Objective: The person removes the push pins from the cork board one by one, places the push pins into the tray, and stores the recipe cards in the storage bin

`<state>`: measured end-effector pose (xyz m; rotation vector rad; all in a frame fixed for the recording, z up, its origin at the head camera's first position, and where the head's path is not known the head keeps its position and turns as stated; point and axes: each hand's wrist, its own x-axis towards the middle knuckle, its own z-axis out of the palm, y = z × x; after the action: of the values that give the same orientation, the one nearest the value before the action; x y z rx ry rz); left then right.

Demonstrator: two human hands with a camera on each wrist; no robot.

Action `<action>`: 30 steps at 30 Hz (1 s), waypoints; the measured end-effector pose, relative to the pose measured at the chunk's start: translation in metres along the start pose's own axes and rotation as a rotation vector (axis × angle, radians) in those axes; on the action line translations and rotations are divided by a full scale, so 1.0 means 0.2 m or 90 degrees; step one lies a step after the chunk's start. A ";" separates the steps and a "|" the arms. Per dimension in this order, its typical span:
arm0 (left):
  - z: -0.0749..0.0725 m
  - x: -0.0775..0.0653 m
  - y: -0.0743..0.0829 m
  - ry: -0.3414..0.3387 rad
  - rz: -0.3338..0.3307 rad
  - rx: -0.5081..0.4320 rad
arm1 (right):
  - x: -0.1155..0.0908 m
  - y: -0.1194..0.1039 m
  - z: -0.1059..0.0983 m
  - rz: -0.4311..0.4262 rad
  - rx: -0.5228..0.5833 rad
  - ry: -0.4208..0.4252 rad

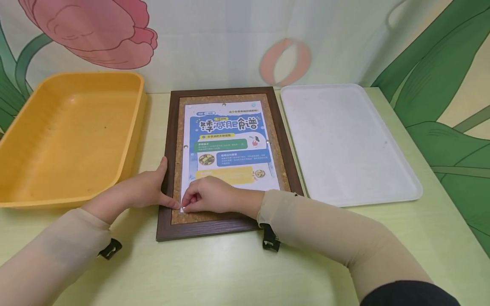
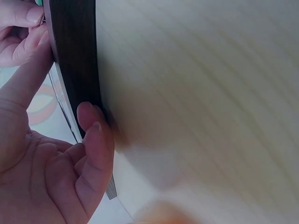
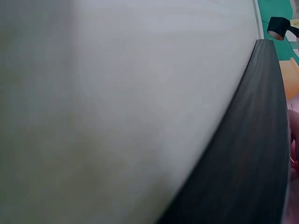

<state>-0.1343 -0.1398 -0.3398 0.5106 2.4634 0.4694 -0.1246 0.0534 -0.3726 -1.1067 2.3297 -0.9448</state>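
Note:
A cork board (image 1: 222, 218) in a dark brown wooden frame lies on the table, with a printed poster (image 1: 229, 127) on it. Several thumbtacks dot the poster's top and side edges. My left hand (image 1: 147, 189) grips the frame's left side: fingers bear on its outer edge, and the thumb reaches over near the poster's lower left corner. At that corner my right hand (image 1: 212, 195) pinches a small thumbtack (image 1: 184, 208) between thumb and index finger. In the left wrist view the right hand's fingertips (image 2: 33, 15) meet close to the left thumb. The right wrist view shows mostly table and frame (image 3: 238, 154).
A deep yellow bin (image 1: 76, 192) stands on the left side of the table. Right of the board lies a shallow white tray (image 1: 344, 144). Behind the table hangs a pale curtain (image 1: 214, 46) with a flower print.

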 end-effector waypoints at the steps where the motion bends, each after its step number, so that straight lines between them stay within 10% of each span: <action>1: 0.00 0.00 0.00 -0.001 0.000 0.000 | 0.00 0.00 0.00 -0.001 0.005 -0.005; 17: 0.00 0.01 -0.01 -0.004 -0.001 0.001 | 0.02 0.01 -0.03 -0.005 0.047 -0.041; 30: 0.00 0.01 -0.01 -0.003 -0.004 -0.003 | 0.00 0.01 -0.01 -0.084 -0.090 0.007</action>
<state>-0.1354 -0.1400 -0.3418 0.5023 2.4580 0.4709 -0.1272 0.0552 -0.3737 -1.3298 2.3880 -0.8434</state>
